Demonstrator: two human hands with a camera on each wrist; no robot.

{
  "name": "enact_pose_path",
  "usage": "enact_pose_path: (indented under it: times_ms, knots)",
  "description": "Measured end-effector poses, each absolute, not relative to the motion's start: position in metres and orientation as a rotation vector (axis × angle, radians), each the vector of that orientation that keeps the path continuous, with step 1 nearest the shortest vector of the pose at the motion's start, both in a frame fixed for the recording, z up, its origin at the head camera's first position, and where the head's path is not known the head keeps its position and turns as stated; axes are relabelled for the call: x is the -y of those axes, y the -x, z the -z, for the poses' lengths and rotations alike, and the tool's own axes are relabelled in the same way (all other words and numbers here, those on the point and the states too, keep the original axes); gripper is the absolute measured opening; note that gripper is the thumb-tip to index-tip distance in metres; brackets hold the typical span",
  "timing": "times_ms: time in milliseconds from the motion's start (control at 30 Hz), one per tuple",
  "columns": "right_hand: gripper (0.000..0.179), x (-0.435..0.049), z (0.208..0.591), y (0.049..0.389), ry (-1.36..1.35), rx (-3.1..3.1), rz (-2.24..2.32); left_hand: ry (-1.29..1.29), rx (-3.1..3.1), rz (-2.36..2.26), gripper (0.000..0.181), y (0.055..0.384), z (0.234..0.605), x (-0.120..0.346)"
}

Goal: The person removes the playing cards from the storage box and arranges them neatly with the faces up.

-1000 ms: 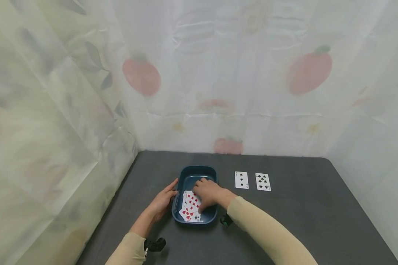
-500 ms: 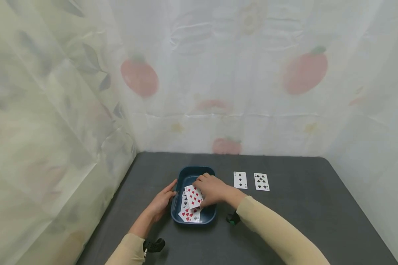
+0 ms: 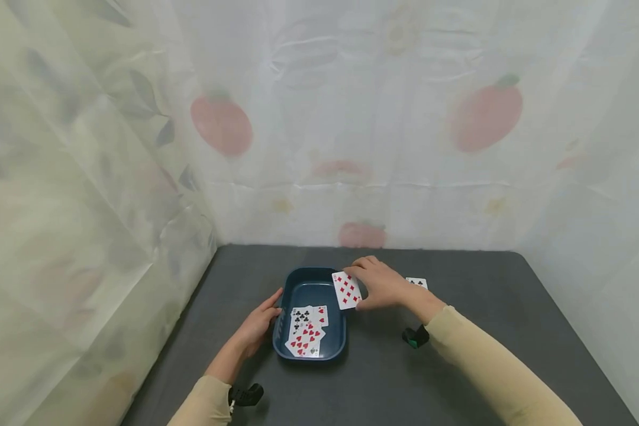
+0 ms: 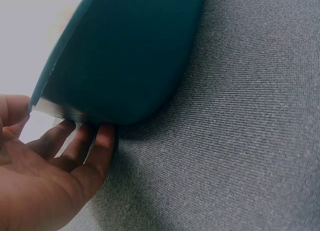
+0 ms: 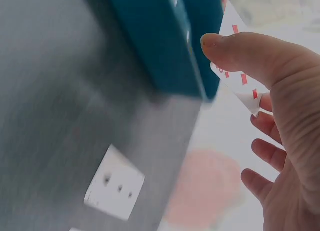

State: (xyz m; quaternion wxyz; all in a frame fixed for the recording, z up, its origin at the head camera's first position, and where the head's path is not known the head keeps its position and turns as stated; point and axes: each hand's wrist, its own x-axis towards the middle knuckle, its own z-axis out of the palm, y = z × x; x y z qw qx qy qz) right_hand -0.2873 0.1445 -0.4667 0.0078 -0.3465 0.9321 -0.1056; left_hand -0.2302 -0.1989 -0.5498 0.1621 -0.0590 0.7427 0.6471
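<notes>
A dark blue tray stands on the grey table. My left hand holds its left side, thumb at the rim and fingers against the outer wall. Inside, towards the near end, lie several overlapping playing cards, hearts and clubs among them. Over the right rim of the tray, my right hand pinches a diamonds playing card by its edges, face up. The right wrist view has the thumb on one edge of that card and fingertips at the opposite end.
Right of the tray lies a clubs card, partly covered by my right hand. A three of spades card lies on the table in the right wrist view. A patterned curtain hangs behind and beside the table.
My right hand has lifted the diamonds card from the pile and carried it right to the tray's rim, baring more cards beneath. My left hand stays on the tray.
</notes>
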Motion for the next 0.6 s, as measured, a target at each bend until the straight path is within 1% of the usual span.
enact_pose_path:
  times_ms: [300, 600]
  knots:
    - [0.085, -0.233, 0.474, 0.295, 0.910, -2.955, 0.367, 0.181, -2.131, -1.845, 0.059, 0.230, 0.550, 0.202]
    - [0.084, -0.304, 0.498, 0.298, 0.700, -2.975, 0.321, 0.198, -2.146, -1.843, 0.058, 0.228, 0.549, 0.202]
